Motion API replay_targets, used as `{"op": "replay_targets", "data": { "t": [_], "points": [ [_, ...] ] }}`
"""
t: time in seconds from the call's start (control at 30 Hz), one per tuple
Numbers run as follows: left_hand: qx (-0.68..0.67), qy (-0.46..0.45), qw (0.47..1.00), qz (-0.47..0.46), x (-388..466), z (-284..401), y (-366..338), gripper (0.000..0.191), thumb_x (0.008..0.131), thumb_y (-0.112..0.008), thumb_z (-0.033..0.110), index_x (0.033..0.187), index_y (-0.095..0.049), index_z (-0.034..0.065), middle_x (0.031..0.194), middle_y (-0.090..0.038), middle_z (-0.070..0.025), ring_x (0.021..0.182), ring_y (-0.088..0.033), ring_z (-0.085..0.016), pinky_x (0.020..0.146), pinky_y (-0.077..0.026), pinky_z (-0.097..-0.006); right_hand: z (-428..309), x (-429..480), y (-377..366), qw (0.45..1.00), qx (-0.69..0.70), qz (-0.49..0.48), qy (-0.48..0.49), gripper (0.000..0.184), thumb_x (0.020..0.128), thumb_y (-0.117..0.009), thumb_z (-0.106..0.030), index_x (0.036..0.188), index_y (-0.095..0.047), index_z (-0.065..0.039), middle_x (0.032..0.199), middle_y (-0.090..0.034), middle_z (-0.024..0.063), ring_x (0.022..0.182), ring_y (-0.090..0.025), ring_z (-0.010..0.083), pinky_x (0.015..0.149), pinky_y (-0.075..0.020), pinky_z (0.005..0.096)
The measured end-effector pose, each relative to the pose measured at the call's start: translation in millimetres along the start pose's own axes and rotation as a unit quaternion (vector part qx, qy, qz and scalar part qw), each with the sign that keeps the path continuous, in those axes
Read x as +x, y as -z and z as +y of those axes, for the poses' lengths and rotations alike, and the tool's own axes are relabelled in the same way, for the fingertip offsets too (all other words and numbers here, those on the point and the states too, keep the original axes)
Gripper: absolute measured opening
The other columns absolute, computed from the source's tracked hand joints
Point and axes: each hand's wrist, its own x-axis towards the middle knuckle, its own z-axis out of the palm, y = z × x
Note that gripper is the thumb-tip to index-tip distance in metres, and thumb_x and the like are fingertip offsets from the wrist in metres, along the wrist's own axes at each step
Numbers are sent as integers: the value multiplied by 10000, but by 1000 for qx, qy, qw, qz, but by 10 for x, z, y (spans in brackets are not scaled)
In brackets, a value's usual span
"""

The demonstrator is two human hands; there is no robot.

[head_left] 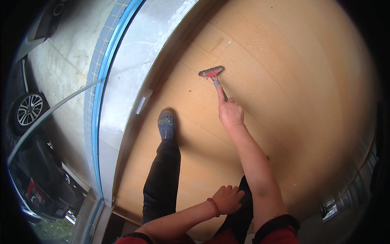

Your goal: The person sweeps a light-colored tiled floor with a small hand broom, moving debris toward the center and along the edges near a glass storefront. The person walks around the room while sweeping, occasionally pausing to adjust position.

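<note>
My right hand [231,113] is closed around the grey handle of a small red-headed brush [211,72], one finger stretched along the handle. The brush's dark, dirty bristles touch or hover just above a wood-look plank floor [274,100]; which of the two cannot be told. Small bits of debris lie beside the head. My left hand [228,199], with a red bead bracelet [214,207] at its wrist, rests on my dark-trousered knee, its fingers loosely curled and apparently holding nothing.
My foot in a blue shoe [166,123] stands on the floor. To the left run a pale stone sill [134,55] and a blue-framed window [98,122]. A white fitting [141,105] sits on the wall below the sill. Cars stand outside.
</note>
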Motion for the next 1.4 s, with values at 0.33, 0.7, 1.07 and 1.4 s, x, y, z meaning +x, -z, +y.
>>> {"op": "replay_targets", "data": {
  "t": [0.33, 0.7, 1.07, 1.4],
  "points": [
    [4, 0, 997, -77, -76, 26, 5, 328, 812, -629, 304, 1045, -604, 74, 979, -609, -143, 918, -602, -315, 777, -486, -422, 9, -879, -403, 994, -65, -70, 62, 819, 830, -567, -111, 1527, -138, -127, 810, -589, 131, 551, -621, 204, 460, -518, 354],
    [10, 14, 1000, 12, -162, -111, -45, 287, 805, -613, 309, 936, -622, 54, 955, -615, -140, 918, -599, -306, 761, -478, -419, -3, -622, -321, 987, -96, -57, 112, 791, 856, -544, -97, 1526, -128, -164, 875, -612, 154, 649, -660, 255, 548, -537, 377],
    [-1, 5, 1000, 13, -234, -76, -66, 273, 816, -602, 300, 894, -634, 40, 914, -631, -146, 891, -603, -307, 750, -488, -417, -1011, -109, -189, 975, -75, 18, 207, 739, 854, -535, -97, 1512, -203, -144, 872, -617, 151, 666, -655, 240, 534, -538, 369],
    [-5, -11, 1000, 17, -362, -68, 227, 299, 834, -608, 326, 930, -618, 43, 954, -610, -142, 917, -600, -304, 785, -489, -406, -870, 30, 562, 980, -108, -67, 153, 709, 863, -509, -67, 1503, -209, -117, 903, -648, 169, 733, -674, 278, 639, -548, 398]
  ]
}}
